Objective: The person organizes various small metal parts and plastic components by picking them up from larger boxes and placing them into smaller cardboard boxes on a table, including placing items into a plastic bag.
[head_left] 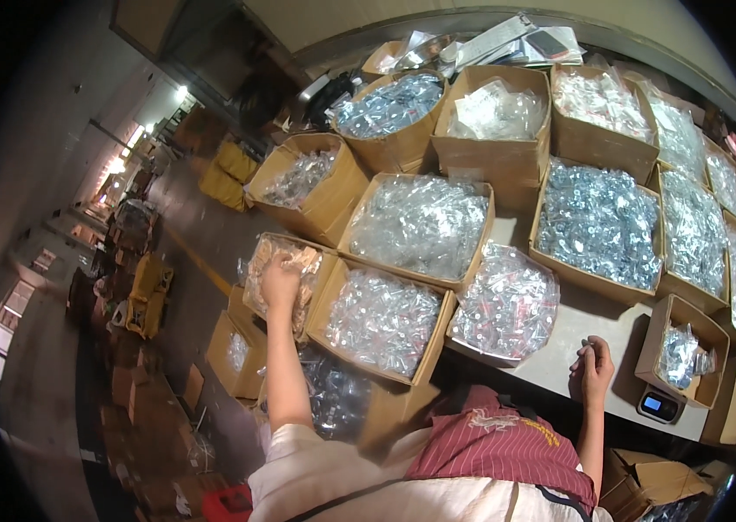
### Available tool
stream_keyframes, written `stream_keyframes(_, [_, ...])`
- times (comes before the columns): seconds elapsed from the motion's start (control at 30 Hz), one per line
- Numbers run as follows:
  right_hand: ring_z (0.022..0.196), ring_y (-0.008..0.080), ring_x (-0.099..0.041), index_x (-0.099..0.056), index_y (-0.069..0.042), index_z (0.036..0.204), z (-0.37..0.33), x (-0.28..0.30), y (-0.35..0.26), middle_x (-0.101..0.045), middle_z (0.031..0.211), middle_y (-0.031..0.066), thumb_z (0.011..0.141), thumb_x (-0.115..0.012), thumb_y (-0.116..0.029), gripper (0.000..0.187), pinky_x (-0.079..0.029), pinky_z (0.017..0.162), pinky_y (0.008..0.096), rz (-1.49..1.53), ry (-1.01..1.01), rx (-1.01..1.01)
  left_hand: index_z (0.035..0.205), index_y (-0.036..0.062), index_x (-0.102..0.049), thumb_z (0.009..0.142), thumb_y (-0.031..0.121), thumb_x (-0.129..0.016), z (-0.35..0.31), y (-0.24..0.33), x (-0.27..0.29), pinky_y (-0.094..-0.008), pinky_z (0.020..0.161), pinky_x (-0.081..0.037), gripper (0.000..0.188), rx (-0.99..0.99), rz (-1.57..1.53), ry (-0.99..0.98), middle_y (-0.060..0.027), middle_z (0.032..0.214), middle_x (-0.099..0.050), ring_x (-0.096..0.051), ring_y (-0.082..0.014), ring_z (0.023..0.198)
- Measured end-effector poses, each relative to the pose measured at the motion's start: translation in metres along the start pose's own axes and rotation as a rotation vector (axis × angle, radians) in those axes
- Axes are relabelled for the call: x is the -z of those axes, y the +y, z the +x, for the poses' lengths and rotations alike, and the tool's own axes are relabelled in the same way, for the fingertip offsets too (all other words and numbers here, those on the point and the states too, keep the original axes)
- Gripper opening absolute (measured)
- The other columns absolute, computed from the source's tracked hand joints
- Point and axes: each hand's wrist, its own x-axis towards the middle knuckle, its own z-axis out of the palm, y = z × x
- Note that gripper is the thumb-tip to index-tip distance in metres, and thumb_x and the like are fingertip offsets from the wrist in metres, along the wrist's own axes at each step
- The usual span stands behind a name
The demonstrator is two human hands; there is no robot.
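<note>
My left hand (281, 280) reaches down into a small cardboard box of copper-coloured packets (305, 258) at the left. Its fingertips are hidden among the packets, so their grip does not show. My right hand (594, 364) hovers over the pale tabletop (572, 324), its fingers curled in. Whatever they hold, if anything, is too small to make out. Between my hands are an open box of small clear bags with metal parts (383, 317) and a clear bag-lined container of similar packets (507, 304).
Further back stand several cardboard boxes of bagged hardware, one with bluish metal parts (598, 222). At right, a small box of packets (681, 355) rests on a digital scale (659, 405). A phone (548, 43) lies on papers at the back. An aisle floor (202, 230) runs along the left.
</note>
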Motion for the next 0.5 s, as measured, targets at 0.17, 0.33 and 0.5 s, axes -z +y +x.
stream_keyframes(0.17, [0.057, 0.0099, -0.058, -0.055, 0.000, 0.114, 0.003, 0.011, 0.010, -0.058, 0.084, 0.0068, 0.099, -0.048, -0.006, 0.018, -0.048, 0.046, 0.0224, 0.032, -0.094, -0.012, 0.110, 0.0129, -0.072, 0.081, 0.027, -0.064, -0.017, -0.001, -0.006, -0.0481, 0.081, -0.050, 0.033, -0.084, 0.373, -0.164, -0.0231, 0.095, -0.069, -0.066, -0.0397, 0.091])
stream_keyframes(0.33, [0.057, 0.0098, -0.057, -0.056, -0.002, 0.113, -0.005, 0.022, 0.000, -0.058, 0.081, 0.0069, 0.096, -0.050, -0.008, 0.019, -0.048, 0.047, 0.0232, -0.001, 0.016, -0.091, 0.099, 0.0027, -0.072, 0.090, 0.030, -0.053, -0.031, 0.057, -0.011, -0.0469, 0.078, -0.049, 0.034, -0.060, -0.082, 0.103, -0.0249, 0.096, -0.068, -0.064, -0.0426, 0.088])
stream_keyframes(0.5, [0.057, 0.0114, -0.061, -0.063, -0.003, 0.101, 0.011, 0.019, 0.024, -0.064, 0.077, 0.0057, 0.092, -0.055, -0.010, 0.014, -0.051, 0.053, 0.0268, -0.199, -0.023, 0.070, 0.104, -0.0013, -0.068, 0.097, 0.021, -0.058, -0.042, 0.092, -0.035, -0.0280, 0.051, -0.036, 0.025, -0.134, -0.678, 0.047, 0.0008, 0.068, -0.054, -0.045, -0.0099, 0.057])
